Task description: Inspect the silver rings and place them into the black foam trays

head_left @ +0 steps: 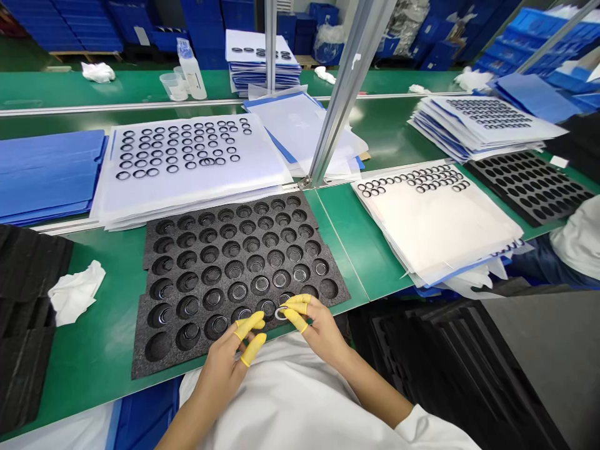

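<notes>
My right hand (316, 322), with yellow finger cots on its fingertips, pinches a small pale-edged ring (280, 313) over the near edge of a black foam tray (140, 350). Just left of it, my left hand (234, 350) also wears yellow finger cots; its thumb and fingers are apart with nothing between them. Round pockets fill the tray in rows, and many hold a ring. A bare pocket (158, 347) shows at the near left corner and another (329, 289) at the right end. My fingers partly hide pockets of the nearest row.
Behind the tray, a stack of white sheets (187, 187) carries rows of black rings. More ring-covered sheets (445, 219) lie right of the metal post (347, 81). Blue sheets (47, 172), black foam (23, 300) and a crumpled tissue (77, 292) are at left. A co-worker's sleeve (581, 237) shows at right.
</notes>
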`<state>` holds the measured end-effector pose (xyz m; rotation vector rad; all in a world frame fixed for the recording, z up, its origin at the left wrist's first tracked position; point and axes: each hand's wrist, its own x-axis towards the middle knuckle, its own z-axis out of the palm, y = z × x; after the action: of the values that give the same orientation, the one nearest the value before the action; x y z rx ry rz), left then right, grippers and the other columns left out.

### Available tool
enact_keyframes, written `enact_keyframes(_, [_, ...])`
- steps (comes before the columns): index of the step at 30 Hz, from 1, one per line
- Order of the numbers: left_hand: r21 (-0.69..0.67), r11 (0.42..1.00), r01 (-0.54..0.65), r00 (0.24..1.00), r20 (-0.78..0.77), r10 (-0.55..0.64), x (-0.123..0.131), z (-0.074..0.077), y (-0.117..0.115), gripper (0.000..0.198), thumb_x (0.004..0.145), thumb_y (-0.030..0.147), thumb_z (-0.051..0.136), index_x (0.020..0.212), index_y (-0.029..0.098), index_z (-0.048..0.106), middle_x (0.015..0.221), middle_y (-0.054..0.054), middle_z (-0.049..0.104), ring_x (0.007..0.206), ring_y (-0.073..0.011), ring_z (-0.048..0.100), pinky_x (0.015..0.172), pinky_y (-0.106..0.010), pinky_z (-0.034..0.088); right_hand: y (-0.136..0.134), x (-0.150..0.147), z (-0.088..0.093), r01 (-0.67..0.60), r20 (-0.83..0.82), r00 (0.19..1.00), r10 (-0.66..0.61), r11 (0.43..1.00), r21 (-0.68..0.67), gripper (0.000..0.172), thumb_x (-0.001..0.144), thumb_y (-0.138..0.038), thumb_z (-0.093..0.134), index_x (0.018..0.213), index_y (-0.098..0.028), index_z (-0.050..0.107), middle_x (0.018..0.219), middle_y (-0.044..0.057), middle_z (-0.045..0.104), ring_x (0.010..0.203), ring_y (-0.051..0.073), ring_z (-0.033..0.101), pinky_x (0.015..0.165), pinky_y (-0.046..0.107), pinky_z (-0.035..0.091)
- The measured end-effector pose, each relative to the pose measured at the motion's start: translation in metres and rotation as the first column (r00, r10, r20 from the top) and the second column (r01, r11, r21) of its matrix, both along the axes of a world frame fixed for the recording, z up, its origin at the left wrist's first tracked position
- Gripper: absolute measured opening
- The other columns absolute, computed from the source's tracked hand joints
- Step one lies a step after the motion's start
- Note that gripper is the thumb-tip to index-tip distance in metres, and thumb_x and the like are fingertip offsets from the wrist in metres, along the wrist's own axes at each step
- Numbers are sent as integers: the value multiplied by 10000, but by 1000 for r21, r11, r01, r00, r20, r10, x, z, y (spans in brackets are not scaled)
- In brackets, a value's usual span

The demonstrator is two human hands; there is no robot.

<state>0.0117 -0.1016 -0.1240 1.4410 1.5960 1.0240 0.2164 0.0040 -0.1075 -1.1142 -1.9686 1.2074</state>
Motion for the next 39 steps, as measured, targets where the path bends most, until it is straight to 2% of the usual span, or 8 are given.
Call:
enact_keyframes(6, [-243, 969, -44, 836, 523, 169, 10, 34, 24, 336, 801, 514, 773, 884, 188, 771, 673, -13, 674, 581, -120, 585, 569, -233, 520, -1, -20, 38, -170, -381, 919, -102, 768, -618, 478, 791, -665, 747, 849, -191, 777, 743, -4, 644, 615, 91, 473, 623, 241, 434])
enact_keyframes(10, [-368, 929, 29, 677, 691, 252, 12, 54, 35, 452, 652, 599, 861, 738, 174, 733, 562, 29, 565, 492, -83, 498, 476, -200, 435, -2, -26, 47, -259, -452, 868, -206, 588, -766, 485, 712, -639, 828, 738, -166, 723, 633, -25, 589, 582, 77, 451, 584, 222, 361])
enact_keyframes(14, [-380, 924, 38, 655, 708, 264, 14, 63, 37, 529, 584, 660, 872, 697, 169, 711, 570, 20, 571, 484, -73, 468, 465, -201, 409, -3, -26, 51, -326, -501, 836, -222, 534, -780, 490, 707, -638, 835, 713, -165, 706, 632, -25, 586, 592, 78, 464, 578, 224, 341])
enact_keyframes(26, [-407, 913, 33, 606, 735, 305, 14, 58, 37, 453, 597, 569, 914, 749, 179, 742, 572, 31, 571, 493, -71, 508, 486, -192, 435, -1, -22, 51, -295, -474, 859, -193, 569, -767, 506, 713, -660, 817, 734, -166, 709, 631, -26, 580, 607, 89, 465, 610, 252, 339])
enact_keyframes(31, [-319, 947, 32, 757, 627, 185, 10, 46, 34, 481, 744, 647, 780, 792, 169, 750, 607, -6, 626, 511, -93, 537, 491, -208, 465, 0, -22, 48, -283, -466, 862, -200, 571, -770, 510, 731, -667, 802, 763, -162, 743, 642, -18, 580, 603, 85, 471, 606, 237, 368])
enact_keyframes(35, [-214, 975, 55, 920, 390, 33, 4, 25, 35, 408, 899, 563, 649, 961, 178, 771, 719, -47, 705, 607, -135, 618, 565, -241, 526, 6, -12, 38, -134, -364, 924, -112, 799, -587, 413, 835, -621, 736, 891, -216, 796, 778, 34, 694, 725, 144, 593, 688, 279, 477])
enact_keyframes(37, [-188, 981, 43, 946, 324, 20, 3, 13, 36, 312, 908, 461, 663, 1035, 201, 778, 814, -62, 733, 700, -157, 645, 642, -262, 549, 11, 0, 29, 14, -227, 970, -91, 948, -319, 320, 900, -551, 698, 955, -255, 807, 905, 70, 748, 850, 197, 645, 775, 346, 526])
enact_keyframes(39, [-159, 986, 46, 967, 253, -4, 4, 2, 35, 253, 907, 370, 657, 1074, 230, 786, 897, -72, 747, 753, -166, 649, 686, -270, 553, 15, 14, 18, 107, -73, 991, -108, 994, -16, 248, 945, -466, 666, 1015, -275, 809, 970, 92, 765, 899, 229, 657, 826, 408, 543])
